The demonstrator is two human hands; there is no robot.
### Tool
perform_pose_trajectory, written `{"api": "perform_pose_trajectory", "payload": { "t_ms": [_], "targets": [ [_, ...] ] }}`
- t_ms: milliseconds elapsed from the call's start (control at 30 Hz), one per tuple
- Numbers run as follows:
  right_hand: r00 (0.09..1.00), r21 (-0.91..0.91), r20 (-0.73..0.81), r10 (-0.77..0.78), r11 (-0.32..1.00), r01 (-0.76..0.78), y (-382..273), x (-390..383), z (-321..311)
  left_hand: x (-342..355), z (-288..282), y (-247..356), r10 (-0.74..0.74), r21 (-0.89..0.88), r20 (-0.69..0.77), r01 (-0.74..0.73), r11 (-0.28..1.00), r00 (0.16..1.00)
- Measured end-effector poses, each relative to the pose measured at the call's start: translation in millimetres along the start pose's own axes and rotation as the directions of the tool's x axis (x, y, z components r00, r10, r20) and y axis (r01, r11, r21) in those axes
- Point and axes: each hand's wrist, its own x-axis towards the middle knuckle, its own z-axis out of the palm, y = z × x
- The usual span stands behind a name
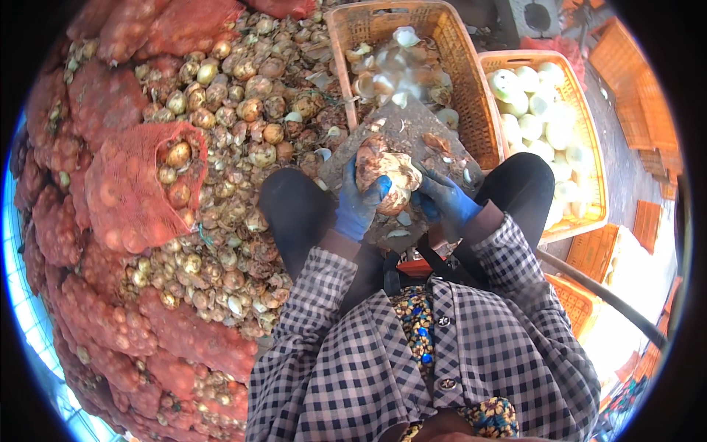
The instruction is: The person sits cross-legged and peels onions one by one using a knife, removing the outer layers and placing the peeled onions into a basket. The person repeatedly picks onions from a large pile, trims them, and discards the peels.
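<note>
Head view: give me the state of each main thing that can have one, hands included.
Onion: held, at least partly unpeeled.
Left hand: gloved, gripping the onion.
Right hand: gloved, at the onion's right side; grip unclear.
Scrap crate: open-topped, partly filled.
Crate beside it: open-topped, filled with peeled onions.
Mesh bag: open-mouthed, onions showing.
Loose onions: heaped, mostly unpeeled.

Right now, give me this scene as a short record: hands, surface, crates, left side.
Left hand: blue-gloved, gripping a round, brown, papery-skinned onion
Right hand: blue-gloved, at the onion's right edge
Work surface: flat, grey, scattered with brown skin scraps
Upper crate: orange plastic, holding pale peel pieces
Right crate: orange plastic, holding round, white, peeled onions
Left side: loose brown onions, red mesh sacks
</note>
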Motion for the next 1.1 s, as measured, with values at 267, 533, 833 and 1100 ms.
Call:
{"api": "perform_pose_trajectory", "payload": {
  "t_ms": [267,533,833,1100],
  "targets": [
    [0.986,-0.186,0.067,-0.156,0.968,0.166,-33.6,-1.3,19.9,-9.5,21.7,25.4,0.224,0.175,0.086,-0.236,0.956,0.971],
    [0.940,-0.130,0.070,-0.335,0.931,0.342,-5.0,5.4,3.9,-4.4,11.6,2.0,0.307,0.402,-0.230,-0.197,0.894,0.924],
    [0.990,-0.063,0.063,-0.130,0.989,0.134,14.7,25.4,-14.1,28.1,19.1,46.8,-0.040,-0.317,-0.209,-0.029,0.948,0.977],
    [0.876,0.570,0.251,-0.412,0.794,0.210,-8.4,4.3,-8.8,84.0,46.8,122.2,-0.163,-0.439,-0.036,0.131,0.889,0.986]
  ]
}}
